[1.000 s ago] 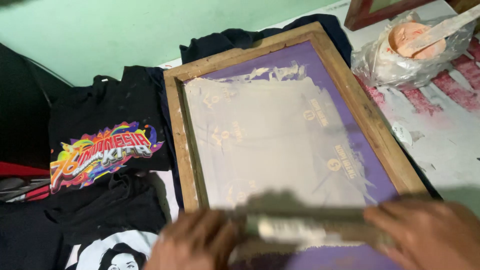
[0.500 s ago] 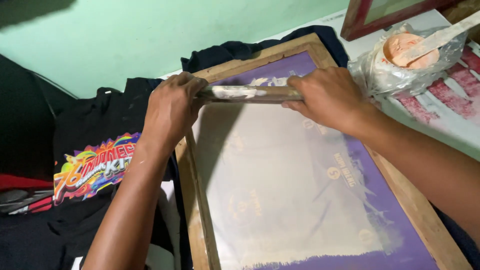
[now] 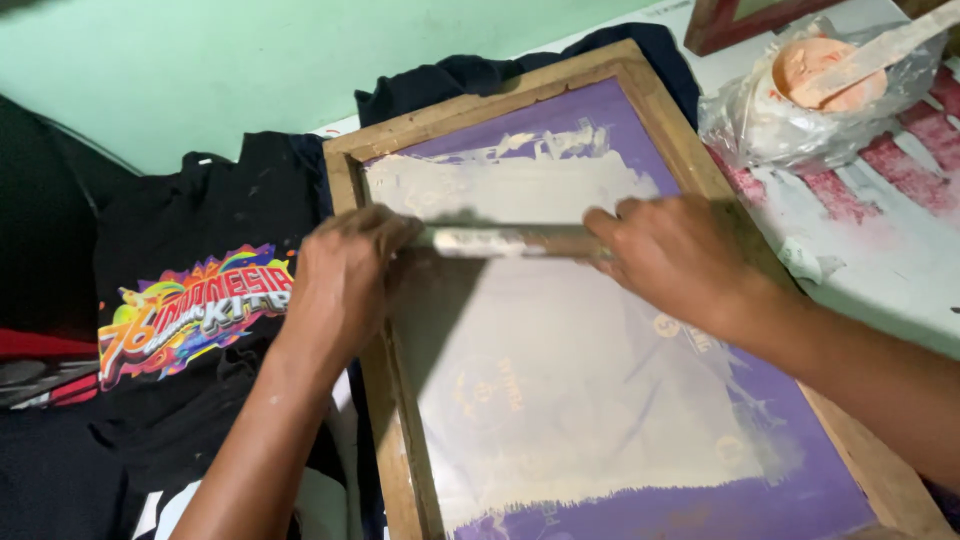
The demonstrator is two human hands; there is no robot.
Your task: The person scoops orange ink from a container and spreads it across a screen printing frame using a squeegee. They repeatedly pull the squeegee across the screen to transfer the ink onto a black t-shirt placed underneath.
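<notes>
Both hands grip one squeegee (image 3: pixel 505 242): the left hand (image 3: pixel 345 285) is clamped over its left end and the right hand (image 3: pixel 675 262) over its right end, fingers wrapped round the bar. It lies crosswise on the purple mesh in the upper middle of the frame, inside the wooden screen frame (image 3: pixel 372 385), with white ink (image 3: pixel 520 185) spread on the mesh above it and a thin pale film below.

Judging by its look, the squeegee is a stiff, light bar with a blade edge, wet with ink along the middle, so the dry ends where the hands sit are the sound places to hold; the ink would make the centre slippery. The mesh looks taut yet easily torn, and the screen frame seems rigid enough to bear pressure.

Half a second ago the bar sat near the top edge of the mesh; now it is lower, nearer the person, leaving a band of ink above it. A black printed shirt (image 3: pixel 190 305) lies at left, and a bagged tub of pale ink (image 3: pixel 815 85) with a stirring stick sits at upper right.
</notes>
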